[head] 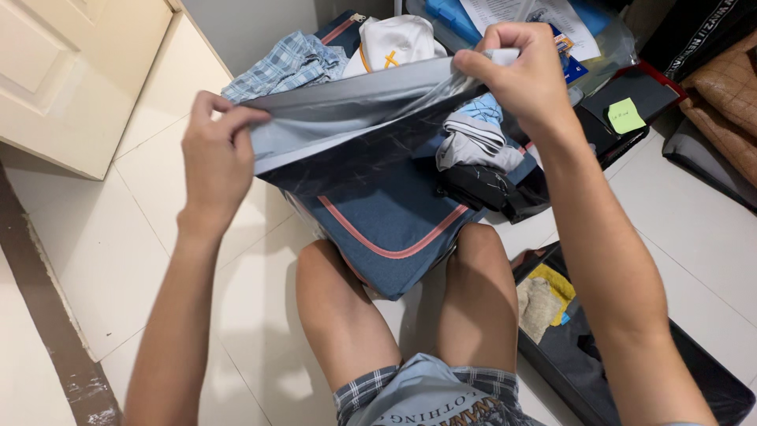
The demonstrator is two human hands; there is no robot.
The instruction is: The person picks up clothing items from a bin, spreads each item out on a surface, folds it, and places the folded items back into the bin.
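My left hand point(214, 158) pinches the left edge of a grey plastic mailing bag point(347, 118), and my right hand point(520, 75) grips its upper right corner. The bag is stretched wide between both hands, its dark inside showing. Beneath it lies a blue fabric storage case point(394, 225) with a pink trim line, resting between my knees. Folded clothes fill the case: a plaid shirt point(288, 63), a white cap point(394, 39), grey and black garments point(473, 162).
A cream door point(71, 79) stands at the upper left over white floor tiles. A black tray with a green sticky note point(627, 114) and papers lie at the upper right. An open black case point(599, 347) with a yellow cloth sits by my right leg.
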